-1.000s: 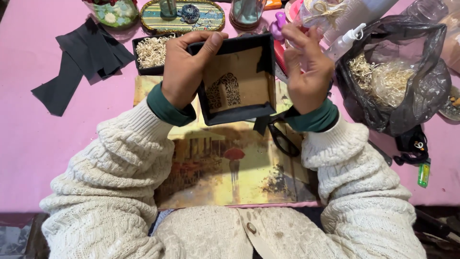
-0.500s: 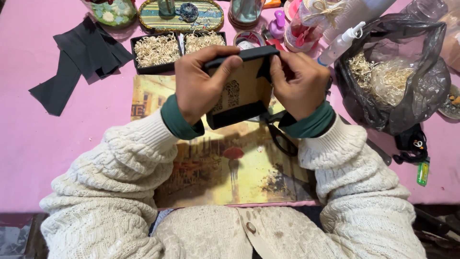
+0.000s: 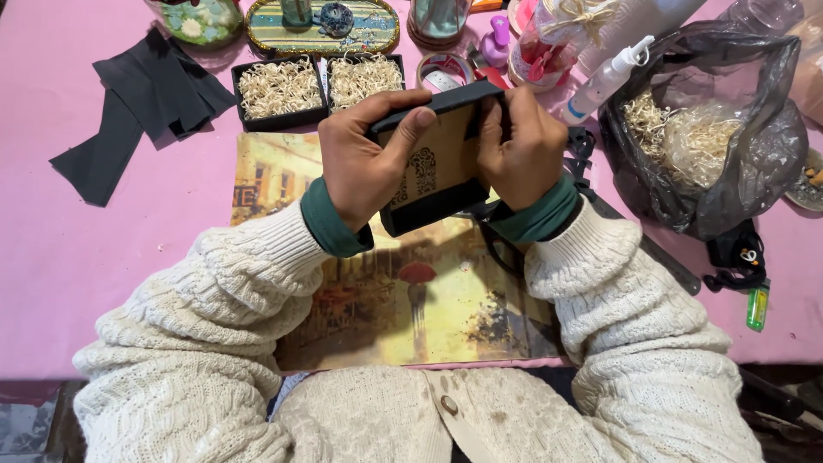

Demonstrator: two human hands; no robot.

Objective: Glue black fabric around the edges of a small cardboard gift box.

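Observation:
Both hands hold a small black box (image 3: pixel 433 171) with a tan patterned inner face, raised and tilted above a printed paper sheet (image 3: pixel 403 300) showing a street scene. My left hand (image 3: pixel 364 159) wraps the box's left side, thumb across its top edge. My right hand (image 3: pixel 519 146) clasps the right side. Cream knitted sleeves with green cuffs cover both arms.
Two black trays of wood shavings (image 3: pixel 315 86) sit behind the box. Black fabric pieces (image 3: pixel 141 103) lie at left on the pink tablecloth. A dark plastic bag of shavings (image 3: pixel 711 137), a white spray bottle (image 3: pixel 604 81), jars, an oval tray (image 3: pixel 321 26) and a green lighter (image 3: pixel 757 307) stand around.
The box was open-side up with my hands at its edges; now it is tilted upright toward me and both hands have closed around its sides.

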